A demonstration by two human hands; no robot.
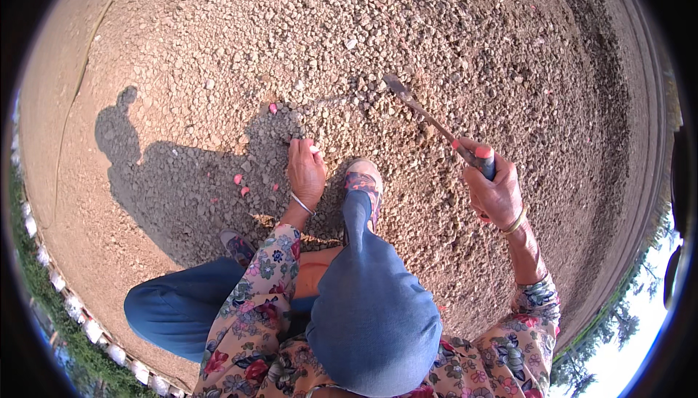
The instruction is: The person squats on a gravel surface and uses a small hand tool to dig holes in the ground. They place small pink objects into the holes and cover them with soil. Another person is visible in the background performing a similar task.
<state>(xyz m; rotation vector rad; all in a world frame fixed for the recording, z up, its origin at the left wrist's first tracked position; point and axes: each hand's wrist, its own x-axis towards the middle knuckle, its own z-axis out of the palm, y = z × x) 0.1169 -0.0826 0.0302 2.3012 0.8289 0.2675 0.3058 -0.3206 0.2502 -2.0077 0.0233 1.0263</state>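
My left hand (307,173) is low over the cloddy soil, left of my shoe, with its fingers bunched and tips at the ground. Whether anything is pinched between them is hidden. In my right hand (495,193) is a hand tool with a narrow, flat metal blade (402,91) and a grey-blue handle with a red end (485,161). Its blade tip points up and left, at the soil surface. A pink clove-like piece (273,108) lies beyond my left hand. More such pieces, among them a pink one (245,191), rest in the shadow to its left.
Loose, lumpy soil (327,27) surrounds me. My shoe (363,177) is planted between my hands, below my bent knee (376,316). A thin hose or cord (82,68) runs along the left. White bags or blocks (92,331) line the lower-left edge by greenery.
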